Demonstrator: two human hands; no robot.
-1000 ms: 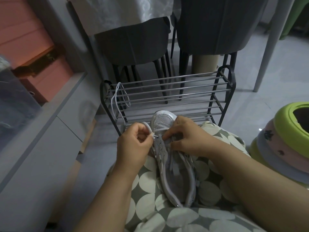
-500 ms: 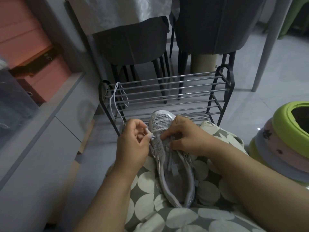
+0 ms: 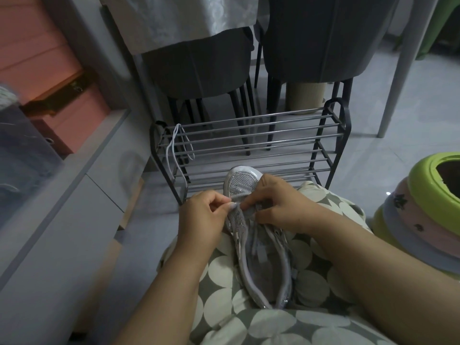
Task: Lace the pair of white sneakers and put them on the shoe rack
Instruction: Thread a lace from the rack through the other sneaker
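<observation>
A white sneaker [image 3: 242,184] lies on my lap, toe pointing away from me toward the shoe rack [image 3: 249,143]. My left hand [image 3: 202,214] pinches the white lace [image 3: 239,196] at the eyelets on the sneaker's left side. My right hand [image 3: 276,204] holds the sneaker's right side near the toe, fingers curled over the eyelet row and the lace. A short stretch of lace runs between the two hands. A second loose white lace [image 3: 174,148] hangs over the left end of the rack's top bars. I see only one sneaker.
The black metal rack stands on the floor just past my knees. Behind it are two dark chairs [image 3: 199,61] and a table leg [image 3: 395,78]. A grey cabinet [image 3: 64,195] runs along my left. Stacked green and pink plastic stools [image 3: 423,207] stand at my right.
My hands stay at the sneaker's toe eyelets, and a short stretch of lace now shows stretched between them. The view has shifted slightly.
</observation>
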